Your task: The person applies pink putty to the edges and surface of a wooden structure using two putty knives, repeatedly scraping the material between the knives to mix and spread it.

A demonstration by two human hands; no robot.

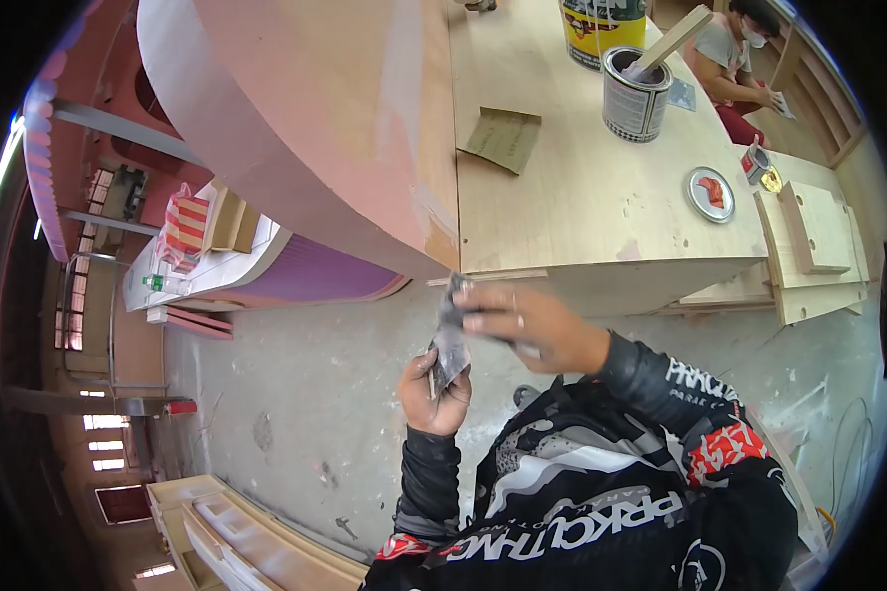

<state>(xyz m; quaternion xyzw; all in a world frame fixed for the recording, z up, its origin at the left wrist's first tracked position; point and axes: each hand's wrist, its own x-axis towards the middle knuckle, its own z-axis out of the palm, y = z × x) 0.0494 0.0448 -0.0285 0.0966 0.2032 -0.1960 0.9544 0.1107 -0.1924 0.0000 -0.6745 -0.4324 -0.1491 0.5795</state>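
Observation:
My left hand (434,402) is closed around the lower end of a flat grey piece smeared with pale putty (450,357). Just above and to the right, my right hand (537,327) is closed with its fingers at a dark flat piece (452,300), which overlaps the top of the smeared one. Motion blurs the right fingers, and I cannot tell the kind of tool they grip. Both hands are in front of the wooden counter (581,231), by the corner where its bare plywood top meets a pink-painted curved panel (315,89).
On the counter are a folded sandpaper sheet (504,139), an open can (637,98) with a wooden stick (672,41), a yellow can (601,30) and a lid with red paste (711,194). A masked person (734,74) sits at the back right. Wooden panels (808,246) lie at right.

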